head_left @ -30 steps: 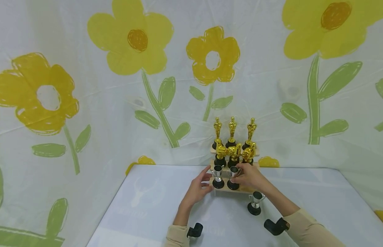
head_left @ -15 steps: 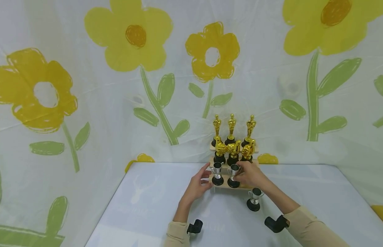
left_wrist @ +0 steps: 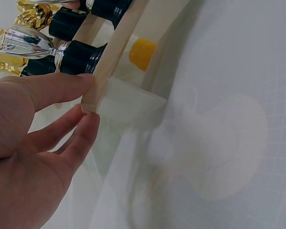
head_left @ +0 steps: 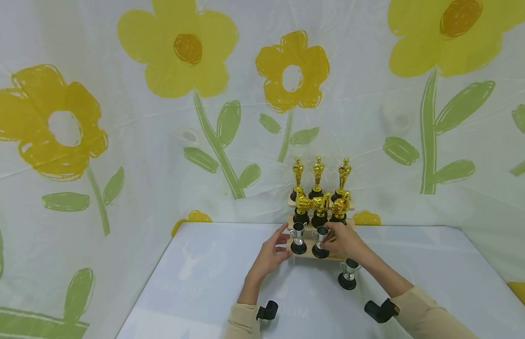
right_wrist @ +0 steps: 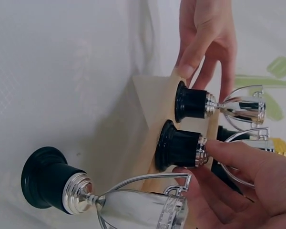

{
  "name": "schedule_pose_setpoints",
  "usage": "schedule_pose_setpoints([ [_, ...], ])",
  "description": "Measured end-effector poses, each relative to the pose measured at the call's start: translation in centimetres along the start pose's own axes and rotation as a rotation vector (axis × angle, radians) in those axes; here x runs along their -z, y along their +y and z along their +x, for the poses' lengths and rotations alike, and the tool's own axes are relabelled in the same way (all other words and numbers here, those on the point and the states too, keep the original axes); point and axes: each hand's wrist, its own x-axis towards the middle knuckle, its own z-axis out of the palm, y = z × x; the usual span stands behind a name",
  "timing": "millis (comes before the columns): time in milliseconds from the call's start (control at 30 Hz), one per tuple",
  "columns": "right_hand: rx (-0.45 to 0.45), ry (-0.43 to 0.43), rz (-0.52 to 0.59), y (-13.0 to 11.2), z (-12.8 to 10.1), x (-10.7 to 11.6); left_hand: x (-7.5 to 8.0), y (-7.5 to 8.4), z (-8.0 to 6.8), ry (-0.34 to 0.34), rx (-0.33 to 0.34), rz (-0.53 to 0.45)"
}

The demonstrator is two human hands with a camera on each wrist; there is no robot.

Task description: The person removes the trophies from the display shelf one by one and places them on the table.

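Observation:
A stepped wooden stand [head_left: 349, 207] sits at the table's far edge. Three gold statuettes [head_left: 317, 173] fill its top step and three gold thumbs-up trophies [head_left: 320, 207] the middle one. Two silver cups on black bases stand on the lowest step. My left hand [head_left: 271, 254] pinches the left end of that step [left_wrist: 115, 51], beside the first cup [head_left: 298, 239]. My right hand [head_left: 346, 242] grips the second cup [head_left: 321, 241], its fingers round the stem just above the base [right_wrist: 178, 147]. A third silver cup [head_left: 348, 273] stands on the table under my right wrist.
The table [head_left: 211, 282] has a pale cloth and ends in a left edge and a back edge. A flowered cloth backdrop [head_left: 203, 117] hangs right behind the stand. Black wrist camera mounts [head_left: 267, 310] sit on both forearms.
The head view has tipped slightly, so the stand sits a little higher in frame. Both hands stay where they were, at the lowest step and the second cup.

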Motion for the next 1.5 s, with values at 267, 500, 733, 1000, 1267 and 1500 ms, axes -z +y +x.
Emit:
schedule_pose_setpoints([
  [267,0.054,0.024,0.012,-0.6,-1.1,0.1,-0.1,-0.2,0.1,0.001,-0.004,-0.01],
  [500,0.055,0.045,0.013,-1.1,-2.0,-0.2,-0.2,-0.3,0.2,0.003,0.005,-0.008],
  [733,0.078,0.08,0.023,-1.5,-3.1,-0.9,-0.2,-0.2,0.3,0.005,0.012,-0.01],
  [1000,0.038,0.137,0.01,-1.4,-4.2,-2.8,-0.2,-0.3,0.2,0.003,0.001,-0.023],
  [1267,-0.003,0.175,-0.019,-1.1,-4.3,-4.3,-0.2,-0.4,0.2,0.006,-0.011,-0.041],
  [1500,-0.064,0.216,-0.1,-1.3,-4.5,-5.0,-0.2,-0.3,0.2,0.006,0.0,-0.014],
])
